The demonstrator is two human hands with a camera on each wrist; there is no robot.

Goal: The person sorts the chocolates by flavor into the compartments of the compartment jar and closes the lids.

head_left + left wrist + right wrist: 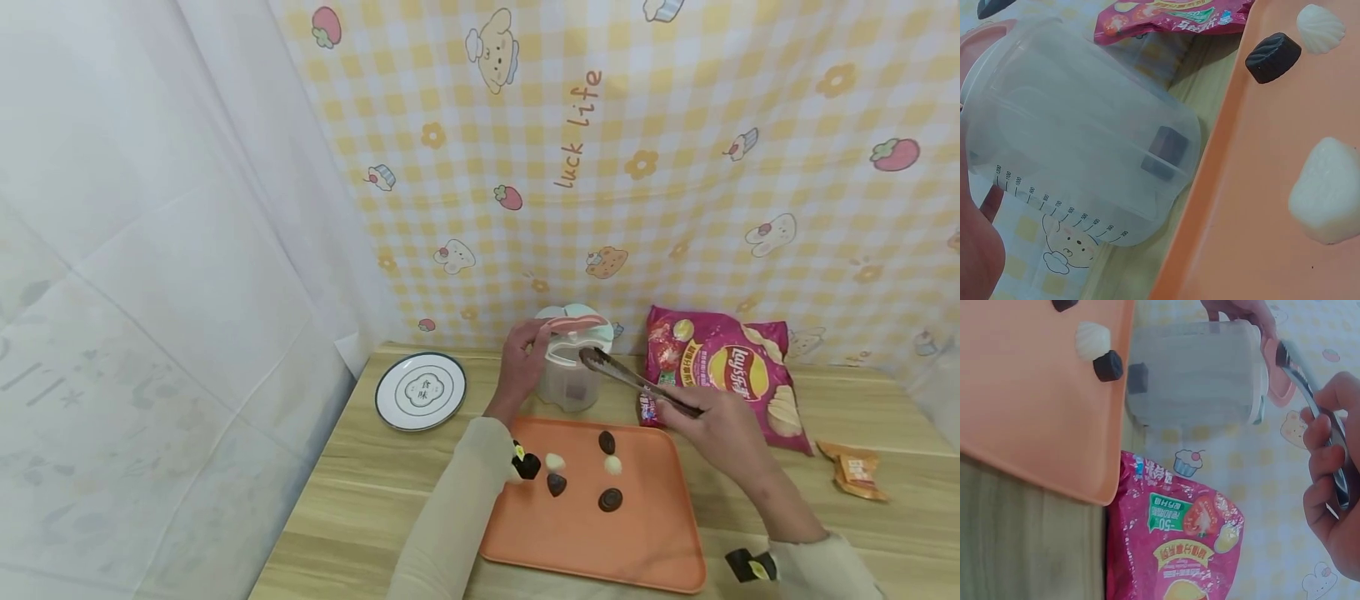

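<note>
An orange tray point(592, 525) is laid nearest the camera on the wooden table point(360, 500), and 5 chocolates are scattered on it, 3 dark point(610, 499) and 2 white point(612, 465). Behind the tray a translucent measuring jug point(572, 367) is stood, with graduation marks on its wall and a pink lid point(573, 322) hinged open at the top. The jug is steadied at its rim by the left hand point(522, 357), whose fingers are curled against the jug's upper edge. A pair of metal tongs point(637, 382) is gripped in the right hand point(716, 421), the fingers wrapped round the handles and the tips held over the jug's mouth. Whether anything is pinched between the tips cannot be told. In both wrist views 1 dark piece point(1165, 152) is seen resting at the bottom of the jug.

The step in hand is judged to be the transfer of chocolates from tray to jug, with most pieces not yet moved. The next move would call for the tongs to be brought down to the tray and closed lightly on 1 piece.

A red crisp bag point(723, 367), a white plate point(421, 391) and a small orange wrapper point(855, 471) are also laid on the table.
</note>
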